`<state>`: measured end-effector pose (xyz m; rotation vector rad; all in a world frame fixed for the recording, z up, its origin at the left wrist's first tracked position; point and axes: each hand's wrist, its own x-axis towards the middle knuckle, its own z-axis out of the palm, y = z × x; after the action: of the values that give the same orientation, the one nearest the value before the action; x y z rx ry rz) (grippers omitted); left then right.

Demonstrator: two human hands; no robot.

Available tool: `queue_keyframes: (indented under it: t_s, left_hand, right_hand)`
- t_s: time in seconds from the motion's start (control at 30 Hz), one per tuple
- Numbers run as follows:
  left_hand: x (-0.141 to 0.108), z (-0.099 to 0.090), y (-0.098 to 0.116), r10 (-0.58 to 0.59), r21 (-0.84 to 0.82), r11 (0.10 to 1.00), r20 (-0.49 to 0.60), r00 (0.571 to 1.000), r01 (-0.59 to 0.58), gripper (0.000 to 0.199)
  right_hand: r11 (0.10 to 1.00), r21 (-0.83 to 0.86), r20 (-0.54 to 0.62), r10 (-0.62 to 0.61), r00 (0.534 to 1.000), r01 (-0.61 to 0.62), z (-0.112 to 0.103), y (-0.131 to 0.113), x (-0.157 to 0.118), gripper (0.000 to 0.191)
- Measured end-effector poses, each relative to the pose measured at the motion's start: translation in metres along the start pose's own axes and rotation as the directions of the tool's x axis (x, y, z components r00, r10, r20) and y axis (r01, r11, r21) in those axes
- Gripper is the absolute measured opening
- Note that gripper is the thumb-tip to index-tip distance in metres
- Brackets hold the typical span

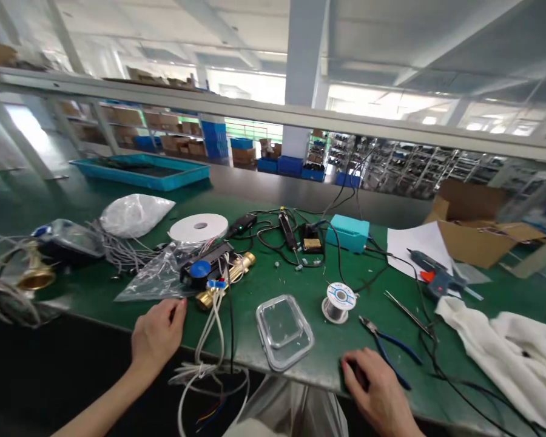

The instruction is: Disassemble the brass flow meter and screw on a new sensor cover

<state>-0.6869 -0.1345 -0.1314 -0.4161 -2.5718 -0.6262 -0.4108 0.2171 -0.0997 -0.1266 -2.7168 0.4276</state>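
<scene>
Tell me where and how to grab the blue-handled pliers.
I'd close the right hand around both blue handles, coming from above on the near side: they splay toward the person's right, metal nose pointing away.

R hand (377, 387) fingers partly hidden, cloth (516, 358) cut off R edge, bg racks (418, 173) blurry

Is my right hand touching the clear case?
Apart: the head view shows a strip of green bench between the right hand and the clear case.
</scene>
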Motion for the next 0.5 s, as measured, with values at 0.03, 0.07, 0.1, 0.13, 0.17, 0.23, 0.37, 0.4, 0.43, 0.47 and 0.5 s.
queue_keyframes:
  t_s: [0.03,0.07,0.1,0.13,0.17,0.23,0.37,0.4,0.43,0.47,0.5]
  left_hand:
    - [0.000,0.000,0.001,-0.005,0.002,1.000,-0.011,1.000,0.005,0.038]
    - [0.000,0.000,0.002,-0.010,0.004,1.000,-0.021,1.000,0.010,0.038]
    - [0.000,0.000,0.004,-0.016,0.005,1.000,-0.028,0.999,0.016,0.038]
    - [0.000,0.000,0.006,-0.021,0.007,1.000,-0.034,0.999,0.021,0.038]
    - [0.000,0.000,0.007,-0.026,0.008,1.000,-0.039,0.999,0.026,0.038]
    - [0.000,-0.001,0.010,-0.035,0.006,0.999,-0.045,0.998,0.035,0.037]
    - [-0.002,-0.004,0.015,-0.064,-0.019,0.998,-0.074,0.995,0.063,0.037]
    - [-0.003,-0.004,0.015,-0.070,-0.033,0.997,-0.085,0.994,0.067,0.037]
    - [-0.003,-0.004,0.015,-0.073,-0.050,0.996,-0.095,0.993,0.068,0.036]
    - [-0.003,-0.004,0.015,-0.078,-0.074,0.995,-0.109,0.991,0.070,0.034]
    - [-0.002,-0.004,0.014,-0.087,-0.105,0.992,-0.126,0.988,0.074,0.032]
  right_hand:
    - [0.999,-0.017,0.009,0.040,0.999,-0.040,0.001,-0.002,0.000,0.020]
    - [0.997,-0.027,0.020,0.071,0.997,-0.070,0.001,-0.003,-0.001,0.021]
    - [0.995,-0.032,0.027,0.096,0.995,-0.095,0.001,-0.004,-0.002,0.022]
    - [0.993,-0.033,0.031,0.114,0.993,-0.113,0.002,-0.004,-0.003,0.023]
    - [0.992,-0.031,0.032,0.127,0.991,-0.126,0.002,-0.004,-0.003,0.023]
    - [0.989,-0.022,0.028,0.143,0.989,-0.143,0.003,-0.003,-0.005,0.024]
    - [0.989,0.002,-0.001,0.146,0.989,-0.146,0.008,0.001,-0.009,0.026]
    - [0.991,0.007,-0.018,0.137,0.990,-0.137,0.010,0.003,-0.009,0.026]
    - [0.993,0.010,-0.043,0.121,0.992,-0.121,0.012,0.006,-0.010,0.026]
    - [0.995,0.010,-0.074,0.097,0.993,-0.096,0.014,0.010,-0.011,0.025]
    - [0.998,0.011,-0.107,0.058,0.992,-0.058,0.015,0.014,-0.011,0.024]
